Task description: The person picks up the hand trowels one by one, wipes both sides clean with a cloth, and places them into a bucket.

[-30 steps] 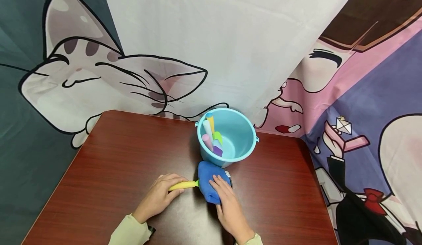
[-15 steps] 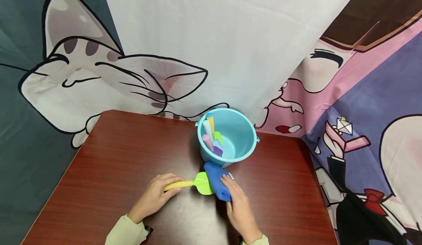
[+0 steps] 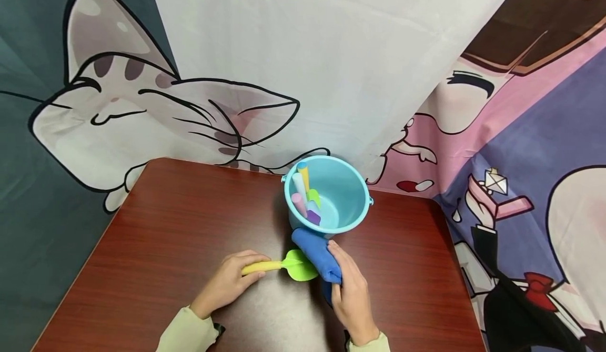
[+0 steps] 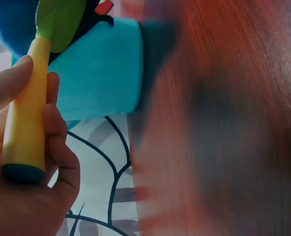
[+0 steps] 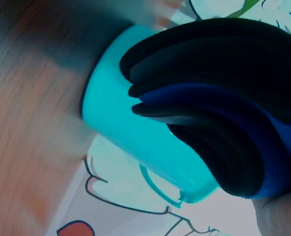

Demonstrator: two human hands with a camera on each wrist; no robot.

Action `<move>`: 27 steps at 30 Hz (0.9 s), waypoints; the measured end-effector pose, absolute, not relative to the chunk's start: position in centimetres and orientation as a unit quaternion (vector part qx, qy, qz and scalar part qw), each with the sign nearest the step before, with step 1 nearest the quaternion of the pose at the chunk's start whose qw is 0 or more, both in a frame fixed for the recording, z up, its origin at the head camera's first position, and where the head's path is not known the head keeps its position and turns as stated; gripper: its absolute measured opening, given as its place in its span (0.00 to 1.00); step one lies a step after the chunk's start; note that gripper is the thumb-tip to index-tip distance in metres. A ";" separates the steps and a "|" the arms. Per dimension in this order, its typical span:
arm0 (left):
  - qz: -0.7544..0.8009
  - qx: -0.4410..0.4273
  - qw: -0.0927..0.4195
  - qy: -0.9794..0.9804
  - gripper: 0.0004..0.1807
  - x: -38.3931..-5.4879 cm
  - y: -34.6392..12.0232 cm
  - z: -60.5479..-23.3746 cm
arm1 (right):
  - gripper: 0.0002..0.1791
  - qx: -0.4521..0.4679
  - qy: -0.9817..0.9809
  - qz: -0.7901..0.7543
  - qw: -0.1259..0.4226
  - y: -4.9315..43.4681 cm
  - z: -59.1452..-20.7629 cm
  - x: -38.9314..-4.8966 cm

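Observation:
My left hand [image 3: 228, 282] grips the yellow handle [image 4: 27, 108] of a toy shovel [image 3: 299, 267], thumb on one side and fingers curled on the other. Its green leaf-shaped blade points right; the handle ends in a dark teal cap. My right hand [image 3: 354, 295] holds a folded blue cloth [image 3: 316, 251], fingers along its outer side. The cloth slants across the blade's right edge in the head view, hiding a little of it. In the right wrist view the folded layers [image 5: 219, 132] show blue with black lining, and most of the hand is hidden behind them.
Just beyond the cloth a light blue bucket [image 3: 343, 197] stands on the brown wooden table [image 3: 199, 210]. Several plastic toy handles [image 3: 299, 184] and toy pieces lean inside its left part. A printed curtain [image 3: 265, 36] hangs behind the table's back edge.
The cloth first covered the blade; my right hand has drawn it rightward, exposing the green blade, and tilted it. My left hand pulled slightly left with the shovel, then came back.

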State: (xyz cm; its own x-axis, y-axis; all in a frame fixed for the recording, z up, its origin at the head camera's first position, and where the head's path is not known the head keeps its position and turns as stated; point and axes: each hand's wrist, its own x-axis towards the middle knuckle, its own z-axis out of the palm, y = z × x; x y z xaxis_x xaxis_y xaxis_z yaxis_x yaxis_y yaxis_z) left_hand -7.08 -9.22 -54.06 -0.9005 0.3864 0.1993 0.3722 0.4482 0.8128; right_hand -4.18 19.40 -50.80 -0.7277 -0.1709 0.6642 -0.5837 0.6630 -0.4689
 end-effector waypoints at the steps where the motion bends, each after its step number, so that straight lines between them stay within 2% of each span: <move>1: 0.476 0.222 0.008 0.851 0.16 -7.1 -9.1 -54.1 | 0.22 0.226 -0.859 0.349 0.299 19.2 -50.8 -4.2; 4: 0.475 0.214 0.014 0.853 0.16 -7.0 -8.6 -54.1 | 0.20 0.251 -0.849 0.352 0.304 18.7 -51.0 -4.0; 7: 0.476 0.203 0.028 0.855 0.16 -7.0 -8.1 -54.0 | 0.25 0.285 -0.842 0.351 0.295 18.3 -51.4 -3.9; 13: 0.468 0.181 0.040 0.864 0.14 -7.1 -7.8 -53.5 | 0.34 0.327 -0.859 0.331 0.215 17.8 -51.9 -3.2; 19: 0.466 0.172 0.034 0.867 0.14 -7.1 -8.1 -53.2 | 0.38 0.334 -0.878 0.307 0.151 18.0 -52.4 -2.8; 27: 0.464 0.176 0.035 0.867 0.16 -6.9 -9.4 -52.8 | 0.38 0.307 -0.888 0.308 0.151 19.2 -52.9 -2.8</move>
